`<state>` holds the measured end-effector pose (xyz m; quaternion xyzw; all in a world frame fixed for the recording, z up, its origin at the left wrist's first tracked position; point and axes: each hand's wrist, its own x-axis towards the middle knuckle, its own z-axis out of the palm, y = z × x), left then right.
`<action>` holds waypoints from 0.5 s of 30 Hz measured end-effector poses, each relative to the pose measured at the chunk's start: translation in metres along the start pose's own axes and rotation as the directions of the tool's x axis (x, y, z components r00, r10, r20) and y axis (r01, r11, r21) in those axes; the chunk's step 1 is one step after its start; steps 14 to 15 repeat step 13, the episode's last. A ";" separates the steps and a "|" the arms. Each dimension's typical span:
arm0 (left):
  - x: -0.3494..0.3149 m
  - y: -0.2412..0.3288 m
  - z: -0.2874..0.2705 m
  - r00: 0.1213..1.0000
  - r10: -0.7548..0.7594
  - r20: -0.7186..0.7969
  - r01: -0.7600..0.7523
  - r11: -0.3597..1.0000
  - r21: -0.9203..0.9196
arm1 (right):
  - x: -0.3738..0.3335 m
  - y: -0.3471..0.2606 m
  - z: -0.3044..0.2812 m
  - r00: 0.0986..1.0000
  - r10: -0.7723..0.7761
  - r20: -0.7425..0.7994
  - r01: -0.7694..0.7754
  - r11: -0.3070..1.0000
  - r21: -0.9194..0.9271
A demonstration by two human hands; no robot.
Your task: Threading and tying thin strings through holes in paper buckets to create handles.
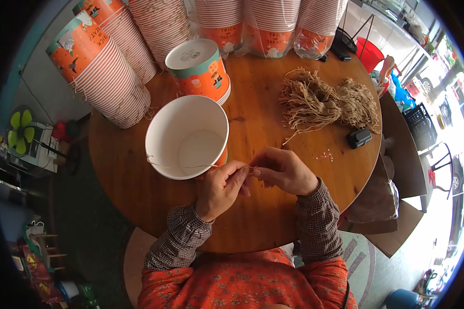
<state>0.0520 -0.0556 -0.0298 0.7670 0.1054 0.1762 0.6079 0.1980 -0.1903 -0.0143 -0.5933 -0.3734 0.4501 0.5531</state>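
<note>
A white-lined paper bucket [170, 126] tips its open mouth toward me on the round wooden table. From the left side of its rim a thin tan paper cord [183, 167] runs across the mouth to my hands. My left hand [219, 189] sits beside the bucket's lower right edge, thumb and fingers pinching the cord. Just right of it, my right hand [287, 171] pinches the cord's end, with both sets of fingertips nearly touching. How the cord is looped between them is too small to make out.
Behind the bucket stands an upturned orange and teal bucket [198, 77]. Tall bucket stacks [111, 77] line the back and left. A bundle of tan cords [325, 100], a black device [359, 138] and small pink bits [325, 155] lie right. Cardboard boxes [404, 139] flank the table.
</note>
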 end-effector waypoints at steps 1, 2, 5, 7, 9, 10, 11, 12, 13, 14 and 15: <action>0.001 -0.001 -0.002 0.999 -0.037 -0.006 0.037 0.999 -0.035 | 0.001 0.004 -0.002 0.999 -0.039 -0.032 0.036 0.995 -0.092; 0.002 -0.001 -0.003 1.000 -0.019 -0.025 0.016 0.996 -0.090 | 0.003 0.007 -0.004 0.995 -0.080 -0.062 0.067 0.981 -0.183; 0.006 -0.002 -0.012 0.995 -0.099 0.004 0.096 0.953 -0.289 | 0.005 0.007 -0.003 0.987 -0.121 -0.103 0.111 0.989 -0.095; 0.005 -0.006 -0.016 0.993 -0.116 0.003 0.109 0.929 -0.353 | 0.004 0.007 -0.001 0.985 -0.136 -0.104 0.135 0.991 -0.012; 0.004 -0.005 -0.016 0.991 -0.136 0.004 0.128 0.922 -0.366 | 0.002 0.004 0.000 0.983 -0.152 -0.106 0.160 0.985 0.071; 0.003 -0.007 -0.015 0.990 -0.141 0.003 0.132 0.921 -0.367 | 0.000 0.002 -0.001 0.987 -0.134 -0.088 0.142 0.985 0.093; 0.002 -0.009 -0.014 0.991 -0.136 0.019 0.133 0.921 -0.367 | -0.001 0.001 -0.002 0.990 -0.119 -0.071 0.127 0.985 0.114; 0.001 -0.013 -0.013 0.991 -0.131 0.035 0.134 0.921 -0.367 | -0.001 0.002 -0.002 0.991 -0.117 -0.070 0.125 0.985 0.117; 0.000 -0.013 -0.013 0.990 -0.133 0.034 0.137 0.920 -0.366 | -0.001 0.003 -0.003 0.991 -0.119 -0.058 0.125 0.986 0.111; 0.000 -0.013 -0.013 0.990 -0.133 0.034 0.137 0.920 -0.366 | -0.001 0.003 -0.003 0.991 -0.119 -0.058 0.125 0.986 0.111; 0.000 -0.013 -0.013 0.990 -0.133 0.034 0.137 0.920 -0.366 | -0.001 0.003 -0.003 0.991 -0.119 -0.058 0.125 0.986 0.111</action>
